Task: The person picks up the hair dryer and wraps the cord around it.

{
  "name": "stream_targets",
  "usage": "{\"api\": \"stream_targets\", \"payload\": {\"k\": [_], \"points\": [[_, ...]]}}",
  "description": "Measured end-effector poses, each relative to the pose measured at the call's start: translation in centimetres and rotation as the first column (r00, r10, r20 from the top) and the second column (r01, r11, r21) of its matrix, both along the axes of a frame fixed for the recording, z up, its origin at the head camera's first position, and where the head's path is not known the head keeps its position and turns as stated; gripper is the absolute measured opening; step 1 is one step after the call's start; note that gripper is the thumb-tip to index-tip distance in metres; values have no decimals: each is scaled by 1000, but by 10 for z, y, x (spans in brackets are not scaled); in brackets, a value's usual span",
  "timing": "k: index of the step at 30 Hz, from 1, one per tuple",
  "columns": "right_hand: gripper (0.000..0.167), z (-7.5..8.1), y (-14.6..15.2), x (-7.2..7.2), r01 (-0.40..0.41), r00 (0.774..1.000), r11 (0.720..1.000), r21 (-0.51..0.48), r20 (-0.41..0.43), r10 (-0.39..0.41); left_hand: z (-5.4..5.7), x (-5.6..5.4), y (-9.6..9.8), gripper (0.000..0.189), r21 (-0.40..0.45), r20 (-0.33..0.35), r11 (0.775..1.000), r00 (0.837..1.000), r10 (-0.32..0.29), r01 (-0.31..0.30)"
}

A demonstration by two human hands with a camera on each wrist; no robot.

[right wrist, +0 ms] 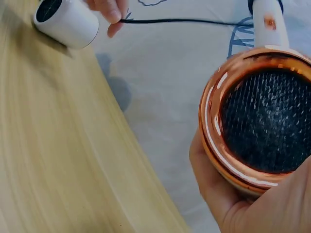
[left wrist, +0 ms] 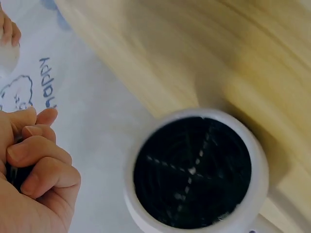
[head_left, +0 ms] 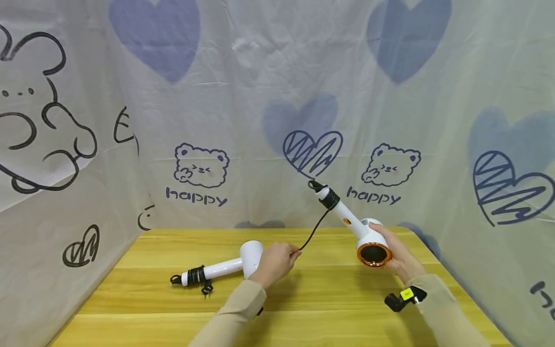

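Observation:
My right hand (head_left: pixel 403 258) grips the head of a white hair dryer (head_left: pixel 353 219) above the table. Its copper-coloured ring (right wrist: pixel 214 111) surrounds a dark mesh, and the handle slants up to the left. Black cord (head_left: pixel 331 198) is wound round the handle's end, and a loose length runs down to my left hand (head_left: pixel 277 262). That hand pinches the cord, with a dark piece of it tucked under the curled fingers (left wrist: pixel 43 150). A second white hair dryer (head_left: pixel 223 268) lies on the table beside my left hand, which partly hides its head.
The wooden table (head_left: pixel 329 313) has white curtains (head_left: pixel 260 193) printed with hearts and bears behind it and at both sides. The second dryer's cord (head_left: pixel 197 275) is coiled round its handle, its plug (head_left: pixel 207 288) resting on the wood. A black wrist camera (head_left: pixel 395 302) sits at my right cuff.

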State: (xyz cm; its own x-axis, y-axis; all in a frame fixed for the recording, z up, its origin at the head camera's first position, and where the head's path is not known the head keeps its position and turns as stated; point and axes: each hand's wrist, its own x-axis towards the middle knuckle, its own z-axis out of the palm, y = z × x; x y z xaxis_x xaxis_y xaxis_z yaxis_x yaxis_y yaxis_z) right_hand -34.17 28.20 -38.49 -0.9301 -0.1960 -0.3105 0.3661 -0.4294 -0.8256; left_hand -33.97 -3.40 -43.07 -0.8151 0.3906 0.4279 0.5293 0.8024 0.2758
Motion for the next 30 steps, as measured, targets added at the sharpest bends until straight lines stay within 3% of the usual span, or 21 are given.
{"api": "stream_targets", "payload": {"k": [4, 10, 15, 18, 20, 24, 26, 30], "points": [[52, 1, -1, 0, 58, 998, 998, 31, 25, -59, 0, 6, 5, 17, -30, -35, 999, 999, -41, 40], [70, 0, 3, 0, 132, 991, 984, 123, 2, -133, 0, 13, 7, 19, -63, -58, 996, 996, -70, 66], [66, -2, 5, -1, 170, 985, 970, 175, -17, -169, 1, 16, 9, 19, -82, -70, 995, 995, -71, 65], [73, -2, 4, -3, 223, 975, 946, 234, -58, -215, 1, 17, 9, 21, -110, -83, 993, 995, -57, 48], [86, -3, 2, -4, 275, 961, 914, 299, -95, -258, 1, 17, 9, 24, -139, -105, 990, 993, -48, 34], [104, -5, -3, -5, 388, 922, 808, 443, -180, -343, -1, 18, 7, 25, -175, -153, 984, 987, -54, 27], [104, -6, -5, -5, 427, 904, 761, 489, -217, -368, -1, 19, 7, 24, -184, -163, 982, 985, -63, 33], [101, -8, -8, -4, 479, 878, 695, 536, -293, -379, 2, 21, 7, 22, -193, -184, 980, 980, -81, 44]]}}
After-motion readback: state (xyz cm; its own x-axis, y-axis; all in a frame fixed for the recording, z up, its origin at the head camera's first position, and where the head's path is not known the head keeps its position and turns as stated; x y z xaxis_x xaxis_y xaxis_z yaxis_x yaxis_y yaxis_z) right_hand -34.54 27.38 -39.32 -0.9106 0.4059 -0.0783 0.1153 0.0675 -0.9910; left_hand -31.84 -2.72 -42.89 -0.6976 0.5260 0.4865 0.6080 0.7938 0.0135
